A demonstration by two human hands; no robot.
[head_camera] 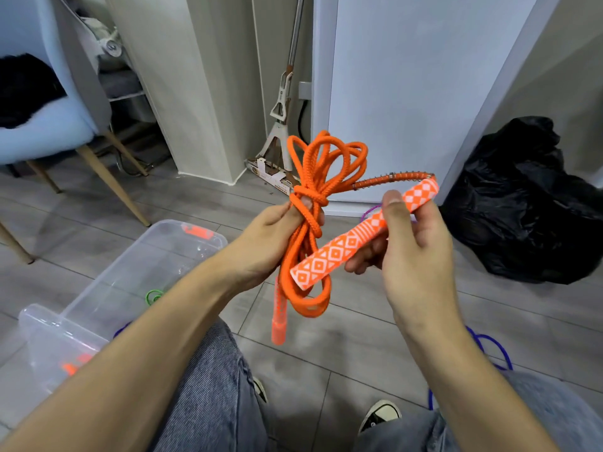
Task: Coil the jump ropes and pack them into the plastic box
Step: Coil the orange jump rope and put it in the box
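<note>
One orange jump rope point(310, 197), coiled and wrapped at its middle, is gripped in the left hand point(270, 243); two patterned handles show, one point(359, 236) pinched by the right hand point(408, 243), one point(279, 316) hanging. Lower left, one clear plastic box point(107, 288) sits on the floor holding a green rope point(153, 295).

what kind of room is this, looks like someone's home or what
Most likely a home, perhaps a utility corner: a cushioned chair with wooden legs, a squeeze mop leaning in the corner, and a full black rubbish bag on the grey tiled floor.
</note>
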